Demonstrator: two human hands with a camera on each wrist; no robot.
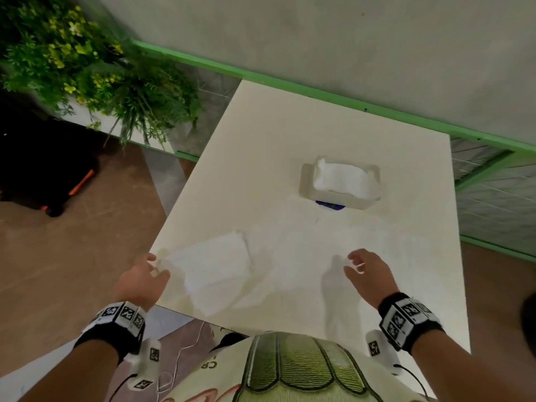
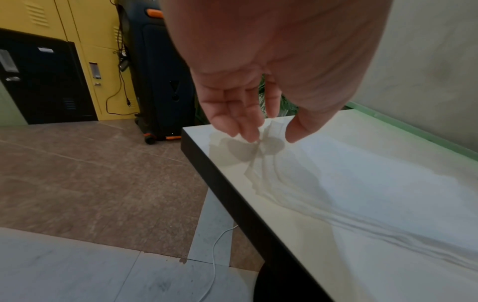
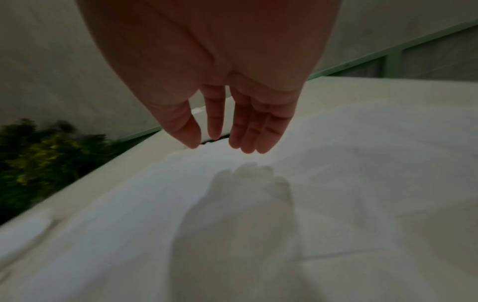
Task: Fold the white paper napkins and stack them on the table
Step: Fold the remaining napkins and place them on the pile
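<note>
Since the paper napkin point(image 1: 216, 266) looks thin and limp, both hands' relaxed, empty fingers point(image 2: 248, 124) should pinch its corners lightly.

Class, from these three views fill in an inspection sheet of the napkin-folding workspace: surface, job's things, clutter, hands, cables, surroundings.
Surface: white table, dark edge.
Job's things: folded napkins near left corner; napkin holder further back, holding white napkins.
Clutter: small blue item under the holder's front.
Hands: left hand at the napkins' corner, contact unclear; right hand above the table, holding nothing.
Cables: white cable on the floor.
Surroundings: plants, yellow lockers, green railing.
</note>
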